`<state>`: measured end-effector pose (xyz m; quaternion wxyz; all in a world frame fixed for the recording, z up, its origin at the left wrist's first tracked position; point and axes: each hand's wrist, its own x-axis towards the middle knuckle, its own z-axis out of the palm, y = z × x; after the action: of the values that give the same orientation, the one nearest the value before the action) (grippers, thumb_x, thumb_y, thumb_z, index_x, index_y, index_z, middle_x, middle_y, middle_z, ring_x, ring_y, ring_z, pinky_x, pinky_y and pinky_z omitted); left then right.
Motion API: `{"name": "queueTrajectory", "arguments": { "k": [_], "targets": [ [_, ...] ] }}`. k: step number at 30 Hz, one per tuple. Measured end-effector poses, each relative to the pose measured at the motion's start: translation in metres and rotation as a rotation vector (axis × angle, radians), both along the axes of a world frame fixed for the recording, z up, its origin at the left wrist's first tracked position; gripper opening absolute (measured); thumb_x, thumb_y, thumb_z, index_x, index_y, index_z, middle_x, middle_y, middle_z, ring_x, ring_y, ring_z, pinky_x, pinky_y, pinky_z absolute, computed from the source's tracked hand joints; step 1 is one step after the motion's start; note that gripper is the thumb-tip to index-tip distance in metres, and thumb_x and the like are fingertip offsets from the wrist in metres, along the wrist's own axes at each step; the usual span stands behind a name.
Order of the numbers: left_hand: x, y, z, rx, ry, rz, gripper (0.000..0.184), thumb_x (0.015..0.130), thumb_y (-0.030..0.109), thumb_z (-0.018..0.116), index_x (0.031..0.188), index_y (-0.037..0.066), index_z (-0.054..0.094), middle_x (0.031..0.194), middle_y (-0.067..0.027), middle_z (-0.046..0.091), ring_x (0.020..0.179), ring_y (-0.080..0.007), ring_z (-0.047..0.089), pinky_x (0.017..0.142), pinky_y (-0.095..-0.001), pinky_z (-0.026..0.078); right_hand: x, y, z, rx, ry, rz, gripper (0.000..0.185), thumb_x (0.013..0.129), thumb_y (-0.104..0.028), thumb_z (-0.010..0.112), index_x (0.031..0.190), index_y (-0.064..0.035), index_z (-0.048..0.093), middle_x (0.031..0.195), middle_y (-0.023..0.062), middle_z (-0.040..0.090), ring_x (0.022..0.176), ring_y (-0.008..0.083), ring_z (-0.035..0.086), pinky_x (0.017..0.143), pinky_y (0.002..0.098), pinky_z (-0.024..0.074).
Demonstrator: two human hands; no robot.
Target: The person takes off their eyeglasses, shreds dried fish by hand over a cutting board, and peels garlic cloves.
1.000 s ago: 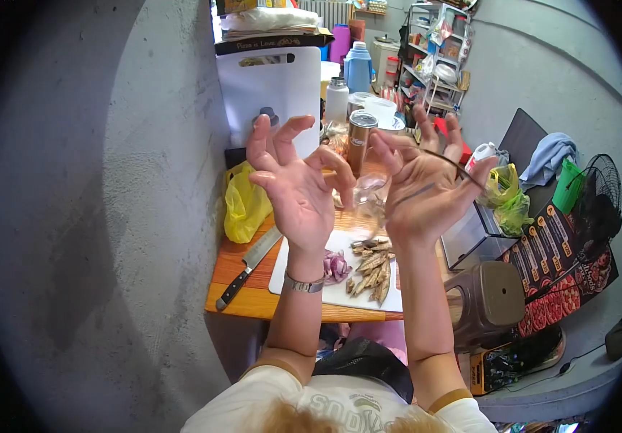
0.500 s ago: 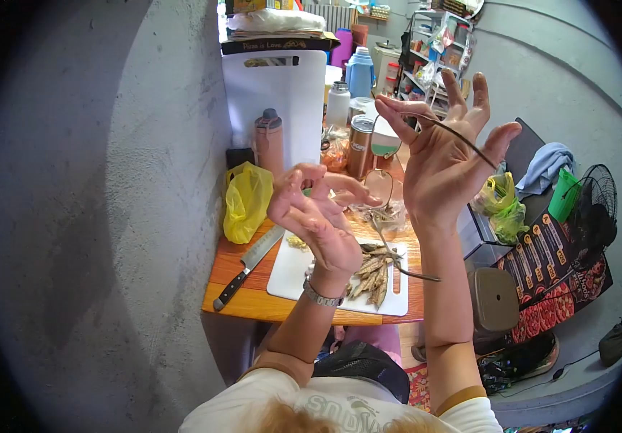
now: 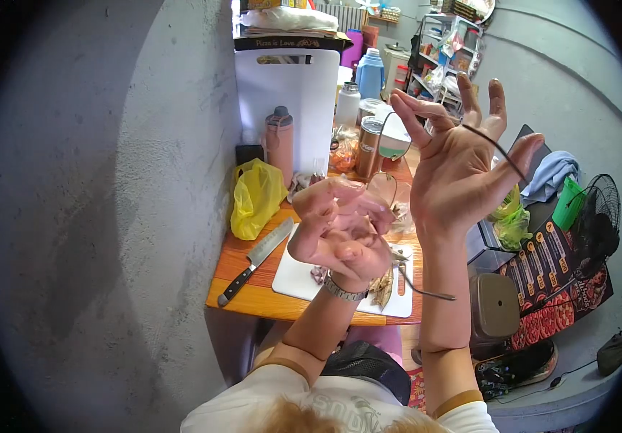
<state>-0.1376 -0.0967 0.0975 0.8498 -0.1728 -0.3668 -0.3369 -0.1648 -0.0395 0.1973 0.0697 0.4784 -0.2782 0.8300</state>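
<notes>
Brown, thin-framed eyeglasses with clear, rounded lenses [image 3: 381, 186] aloft over an orange-brown wooden table [image 3: 242, 308], one lens above the other in view, both side arms unfolded. At the upper side arm, two fingers of the bare right hand [image 3: 457, 173] drawn together in a grip close to the rim, with the remaining digits spread wide. Near the lower lens, the bare left hand [image 3: 343, 231], with fingers bent inward; impossible to tell from this angle whether gripping the lower side arm or merely overlapping it in view. Below, partly hidden behind the left hand, a white rectangular cutting board [image 3: 289, 273] with small purple-and-white chopped pieces [image 3: 318, 275] and slender brown-and-tan pieces [image 3: 381, 289]. Cut up so far, by the look of it: the purple portion; seemingly whole: the slender ones, though too covered to judge in full. Beside the board, flat on the table and out of both hands, a broad steel knife with a black handle [image 3: 257, 261], cutting apparently at a pause. Apparently unfinished, too: the handling of the eyeglasses, neither folded nor set down. Farther back, a crumpled yellow plastic bag [image 3: 257, 202] near a pink bottle with a dark lid [image 3: 279, 148].
</notes>
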Motion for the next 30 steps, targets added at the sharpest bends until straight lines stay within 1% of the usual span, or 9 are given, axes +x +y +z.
{"name": "queueTrajectory", "arguments": {
  "k": [2, 5, 10, 13, 15, 19, 23, 27, 30],
  "targets": [
    [0.001, -0.001, 0.006, 0.001, 0.028, -0.005, 0.046, 0.112, 0.050, 0.036, 0.139, 0.012, 0.038, 0.120, -0.0155, 0.057, 0.083, -0.0154, 0.061, 0.043, -0.0191, 0.044, -0.002, 0.005, 0.000, 0.013, 0.007, 0.015, 0.105, 0.098, -0.079, 0.036, 0.160, 0.0020, 0.008, 0.160, 0.0315, 0.021, 0.105, 0.0401, 0.070, 0.107, 0.0627, 0.0512],
    [0.020, -0.007, 0.018, 0.128, 0.018, -0.295, 0.045, 0.112, 0.047, 0.038, 0.139, 0.010, 0.037, 0.118, -0.0175, 0.055, 0.046, -0.0142, 0.049, 0.035, -0.0202, 0.038, -0.003, 0.023, -0.001, 0.016, 0.018, 0.013, 0.105, 0.098, -0.077, 0.037, 0.160, 0.0026, 0.008, 0.162, 0.0322, 0.019, 0.107, 0.0412, 0.069, 0.109, 0.0626, 0.0497],
    [0.060, -0.019, 0.054, 0.132, -0.083, -0.599, 0.044, 0.113, 0.047, 0.035, 0.140, 0.013, 0.037, 0.119, -0.0137, 0.057, 0.044, -0.0122, 0.044, 0.033, -0.0204, 0.033, 0.001, 0.076, -0.008, 0.009, 0.091, 0.066, 0.100, 0.102, -0.071, 0.037, 0.161, 0.0024, 0.003, 0.165, 0.0333, 0.013, 0.119, 0.0413, 0.064, 0.113, 0.0621, 0.0463],
    [0.080, -0.015, 0.076, 0.072, -0.093, -0.810, 0.043, 0.115, 0.039, 0.035, 0.142, 0.007, 0.046, 0.129, -0.0159, 0.061, 0.048, -0.0058, 0.038, 0.033, -0.0177, 0.029, 0.013, 0.099, -0.015, -0.009, 0.127, 0.198, 0.096, 0.104, -0.066, 0.036, 0.162, 0.0014, -0.001, 0.165, 0.0325, 0.013, 0.124, 0.0401, 0.062, 0.114, 0.0619, 0.0455],
    [0.095, -0.009, 0.082, 0.030, -0.073, -0.847, 0.044, 0.115, 0.039, 0.035, 0.143, 0.006, 0.045, 0.129, -0.0160, 0.062, 0.048, -0.0052, 0.037, 0.033, -0.0177, 0.029, 0.023, 0.113, -0.016, -0.048, 0.139, 0.367, 0.091, 0.107, -0.060, 0.034, 0.163, -0.0004, -0.007, 0.166, 0.0303, 0.015, 0.127, 0.0385, 0.060, 0.114, 0.0618, 0.0452],
    [0.130, 0.008, 0.089, 0.030, -0.091, -0.976, 0.047, 0.115, 0.039, 0.034, 0.145, 0.003, 0.044, 0.134, -0.0145, 0.057, 0.049, -0.0048, 0.037, 0.033, -0.0176, 0.031, 0.044, 0.140, -0.013, 0.052, 0.230, 0.490, 0.087, 0.109, -0.053, 0.037, 0.164, -0.0042, -0.011, 0.169, 0.0252, 0.015, 0.121, 0.0368, 0.061, 0.115, 0.0606, 0.0450],
    [0.157, -0.035, 0.058, -0.110, -0.229, -1.089, 0.047, 0.116, 0.035, 0.033, 0.145, 0.001, 0.044, 0.134, -0.0108, 0.050, 0.051, -0.0049, 0.042, 0.032, -0.0157, 0.030, 0.040, 0.142, -0.021, 0.081, 0.204, 0.478, 0.086, 0.109, -0.052, 0.038, 0.162, -0.0043, -0.009, 0.167, 0.0248, 0.016, 0.121, 0.0363, 0.061, 0.114, 0.0601, 0.0451],
    [0.178, 0.011, 0.092, 0.055, -0.303, -1.076, 0.039, 0.115, 0.027, 0.034, 0.138, -0.003, 0.046, 0.131, -0.0091, 0.045, 0.054, -0.0062, 0.049, 0.039, -0.0116, 0.038, 0.041, 0.141, -0.026, 0.079, 0.175, 0.475, 0.083, 0.109, -0.052, 0.038, 0.160, -0.0044, -0.007, 0.164, 0.0242, 0.017, 0.120, 0.0357, 0.061, 0.113, 0.0594, 0.0454],
    [0.180, 0.016, 0.094, 0.025, -0.249, -1.116, 0.038, 0.115, 0.026, 0.035, 0.136, -0.003, 0.046, 0.126, -0.0089, 0.045, 0.055, -0.0072, 0.049, 0.040, -0.0126, 0.039, 0.041, 0.144, -0.024, 0.072, 0.188, 0.464, 0.081, 0.109, -0.051, 0.038, 0.158, -0.0045, -0.006, 0.163, 0.0238, 0.018, 0.119, 0.0352, 0.061, 0.112, 0.0588, 0.0456]
  ]
}}
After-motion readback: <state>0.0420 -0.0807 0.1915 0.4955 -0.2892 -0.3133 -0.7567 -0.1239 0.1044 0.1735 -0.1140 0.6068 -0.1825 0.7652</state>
